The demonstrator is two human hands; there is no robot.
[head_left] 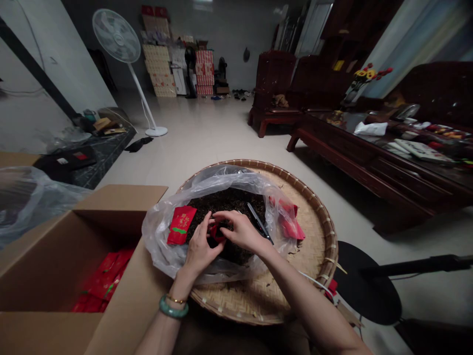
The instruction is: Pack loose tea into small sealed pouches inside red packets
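Note:
My left hand [199, 247] and my right hand [241, 230] meet over a clear plastic bag [162, 256] of dark loose tea leaves [229, 197]. Between their curled fingers is a small red packet [218, 233], its mouth held apart; the fingers hide most of it. Left of my hands, another red packet [182, 225] with gold characters and a green mark lies on the bag's edge. A slim black tool with a silvery edge [259, 222] rests on the leaves beside my right hand. More red packets [288, 219] lie at the bag's right side.
Under the bag is a round woven bamboo tray [314, 212]. On the left stands an open cardboard box [125, 197] with several red packets [107, 278] inside. A black round stand base [365, 281] is at right. Farther off are a white fan [138, 88] and a wooden table [347, 153].

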